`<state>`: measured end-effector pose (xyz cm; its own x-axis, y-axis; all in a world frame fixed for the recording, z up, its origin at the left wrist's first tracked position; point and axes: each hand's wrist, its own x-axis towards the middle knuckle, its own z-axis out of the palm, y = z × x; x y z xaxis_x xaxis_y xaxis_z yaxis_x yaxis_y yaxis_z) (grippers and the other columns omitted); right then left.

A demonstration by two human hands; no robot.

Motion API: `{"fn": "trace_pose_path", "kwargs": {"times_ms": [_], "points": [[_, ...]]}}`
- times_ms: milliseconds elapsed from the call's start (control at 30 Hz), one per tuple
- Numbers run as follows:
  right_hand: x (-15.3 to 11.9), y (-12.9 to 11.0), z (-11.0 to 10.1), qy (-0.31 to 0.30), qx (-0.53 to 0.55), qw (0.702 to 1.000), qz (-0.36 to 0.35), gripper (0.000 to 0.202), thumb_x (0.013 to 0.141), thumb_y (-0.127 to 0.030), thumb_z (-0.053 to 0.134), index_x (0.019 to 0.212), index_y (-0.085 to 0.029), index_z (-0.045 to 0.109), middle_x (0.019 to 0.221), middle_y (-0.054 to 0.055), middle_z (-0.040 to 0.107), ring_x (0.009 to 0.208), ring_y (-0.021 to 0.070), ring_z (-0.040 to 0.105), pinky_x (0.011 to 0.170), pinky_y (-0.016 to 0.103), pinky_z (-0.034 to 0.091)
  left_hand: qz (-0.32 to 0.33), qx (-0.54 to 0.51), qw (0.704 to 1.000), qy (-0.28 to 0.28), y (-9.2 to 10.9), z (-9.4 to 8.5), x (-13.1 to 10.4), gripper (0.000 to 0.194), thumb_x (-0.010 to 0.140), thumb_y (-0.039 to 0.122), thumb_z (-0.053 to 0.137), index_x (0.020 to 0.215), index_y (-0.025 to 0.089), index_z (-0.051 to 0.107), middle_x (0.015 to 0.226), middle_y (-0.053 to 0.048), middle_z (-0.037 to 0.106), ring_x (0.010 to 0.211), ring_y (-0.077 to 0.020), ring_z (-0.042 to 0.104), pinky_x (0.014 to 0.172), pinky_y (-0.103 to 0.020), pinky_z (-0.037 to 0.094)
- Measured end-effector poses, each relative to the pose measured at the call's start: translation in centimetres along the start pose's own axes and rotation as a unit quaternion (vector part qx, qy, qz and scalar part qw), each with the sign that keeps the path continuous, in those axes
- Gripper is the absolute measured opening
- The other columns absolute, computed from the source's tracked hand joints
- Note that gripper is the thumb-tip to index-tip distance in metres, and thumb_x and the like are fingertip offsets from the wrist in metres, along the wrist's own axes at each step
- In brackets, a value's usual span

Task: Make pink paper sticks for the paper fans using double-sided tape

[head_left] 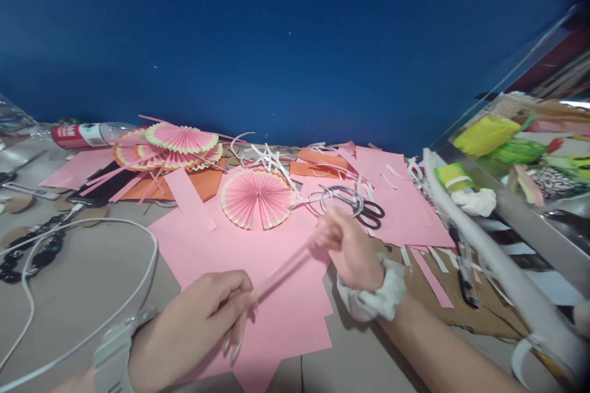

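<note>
A narrow pink paper strip (pixel 286 270) stretches slantwise between my two hands, above pink paper sheets (pixel 295 325). My left hand (pixel 207 313) pinches its lower end between thumb and fingers. At the upper end my right hand (pixel 345 245) is closed around the strip, slightly blurred. Just beyond the hands lies a pleated pink paper fan (pixel 257 198) with a pale yellow edge, spread into a near-full circle with a slit at the front. Black-handled scissors (pixel 371 214) rest behind my right hand, beside a ring-shaped roll (pixel 342 198).
More pleated fans (pixel 182 138) are piled at the back left, near a bottle (pixel 80 135). White paper offcuts (pixel 265 159) lie along the blue wall (pixel 286 43). A white cable (pixel 154 264) loops at left. A cutter knife (pixel 468 285) and a pale tube (pixel 479 245) lie at right.
</note>
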<state>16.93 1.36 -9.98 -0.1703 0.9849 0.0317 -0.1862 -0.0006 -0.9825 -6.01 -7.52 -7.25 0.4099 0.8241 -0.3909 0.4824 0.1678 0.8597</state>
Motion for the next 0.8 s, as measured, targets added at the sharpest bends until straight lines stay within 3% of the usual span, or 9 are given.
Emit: {"fn": "trace_pose_path", "kwargs": {"times_ms": [100, 167, 233, 333, 433, 500, 600, 700, 800], "points": [[0.4, -0.1, -0.1, 0.052, 0.032, 0.998, -0.031, 0.041, 0.092, -0.043, 0.030, 0.059, -0.020, 0.020, 0.053, -0.007, 0.015, 0.046, 0.0108, 0.010, 0.045, 0.026, 0.018, 0.000, 0.069, 0.998, -0.008, -0.7, -0.6, -0.4, 0.032, 0.093, 0.037, 0.034, 0.078, 0.021, 0.057, 0.062, 0.000, 0.068, 0.059, -0.0153, 0.063, 0.065, -0.023, 0.044], [0.0, 0.4, 0.5, 0.042, 0.034, 0.998, -0.027, 0.040, 0.091, -0.042, 0.035, 0.058, -0.020, 0.026, 0.052, -0.007, 0.021, 0.046, 0.0103, 0.016, 0.045, 0.026, 0.019, 0.043, 0.184, 0.979, 0.078, -1.1, -1.5, -0.2, 0.026, 0.089, 0.039, 0.042, 0.090, 0.021, 0.061, 0.090, -0.004, 0.070, 0.082, -0.0199, 0.064, 0.076, -0.027, 0.045], [-0.7, 1.1, 1.2, 0.023, 0.028, 0.999, -0.021, 0.039, 0.089, -0.041, 0.039, 0.058, -0.020, 0.031, 0.052, -0.005, 0.026, 0.047, 0.0102, 0.022, 0.046, 0.026, 0.021, 0.109, 0.328, 0.917, 0.198, -1.5, -3.0, 0.2, 0.035, 0.082, 0.042, 0.053, 0.110, 0.021, 0.057, 0.121, -0.008, 0.058, 0.112, -0.0277, 0.050, 0.097, -0.037, 0.034], [-1.3, 1.9, 1.7, 0.011, 0.019, 0.999, -0.026, 0.039, 0.090, -0.041, 0.038, 0.058, -0.020, 0.032, 0.053, -0.005, 0.029, 0.048, 0.0105, 0.026, 0.048, 0.027, 0.023, 0.098, 0.444, 0.837, 0.306, -2.3, -6.2, 1.3, 0.038, 0.088, 0.040, 0.042, 0.114, 0.014, 0.054, 0.116, -0.013, 0.058, 0.110, -0.0289, 0.049, 0.098, -0.043, 0.033], [-1.4, 2.1, 1.4, 0.003, 0.011, 0.999, -0.036, 0.037, 0.092, -0.038, 0.034, 0.060, -0.020, 0.034, 0.054, -0.005, 0.030, 0.048, 0.0103, 0.024, 0.048, 0.027, 0.022, 0.049, 0.521, 0.787, 0.327, -3.1, -8.6, 2.2, 0.053, 0.081, 0.053, 0.048, 0.113, 0.012, 0.055, 0.112, -0.016, 0.056, 0.104, -0.0351, 0.049, 0.092, -0.049, 0.036], [-1.4, 2.1, 1.2, -0.008, 0.002, 0.999, -0.040, 0.037, 0.093, -0.037, 0.031, 0.061, -0.020, 0.034, 0.053, -0.005, 0.031, 0.047, 0.0104, 0.023, 0.048, 0.028, 0.021, 0.050, 0.540, 0.789, 0.289, -3.5, -9.2, 2.6, 0.055, 0.078, 0.056, 0.050, 0.110, 0.012, 0.057, 0.114, -0.017, 0.056, 0.104, -0.0356, 0.050, 0.090, -0.048, 0.037], [-1.5, 2.2, 1.1, -0.022, -0.017, 0.999, -0.046, 0.037, 0.093, -0.037, 0.032, 0.061, -0.020, 0.035, 0.053, -0.004, 0.032, 0.049, 0.0107, 0.026, 0.049, 0.028, 0.022, 0.056, 0.540, 0.802, 0.249, -3.6, -9.2, 3.0, 0.036, 0.082, 0.044, 0.047, 0.094, 0.014, 0.062, 0.101, -0.014, 0.062, 0.096, -0.0304, 0.056, 0.085, -0.040, 0.041], [-1.7, 2.3, 1.1, -0.032, -0.037, 0.998, -0.049, 0.037, 0.093, -0.037, 0.034, 0.060, -0.019, 0.036, 0.055, -0.004, 0.033, 0.051, 0.0108, 0.029, 0.051, 0.028, 0.024, 0.048, 0.528, 0.809, 0.253, -3.3, -9.0, 3.1, 0.023, 0.082, 0.028, 0.044, 0.080, 0.015, 0.062, 0.081, -0.011, 0.065, 0.082, -0.0271, 0.060, 0.073, -0.035, 0.043], [-1.9, 2.4, 1.1, -0.041, -0.052, 0.997, -0.044, 0.038, 0.094, -0.036, 0.033, 0.060, -0.019, 0.036, 0.056, -0.004, 0.033, 0.050, 0.0108, 0.030, 0.050, 0.028, 0.024, 0.031, 0.500, 0.815, 0.292, -2.6, -9.0, 2.8, 0.027, 0.086, 0.028, 0.039, 0.071, 0.016, 0.058, 0.068, -0.009, 0.062, 0.066, -0.0250, 0.060, 0.061, -0.034, 0.041]]}}
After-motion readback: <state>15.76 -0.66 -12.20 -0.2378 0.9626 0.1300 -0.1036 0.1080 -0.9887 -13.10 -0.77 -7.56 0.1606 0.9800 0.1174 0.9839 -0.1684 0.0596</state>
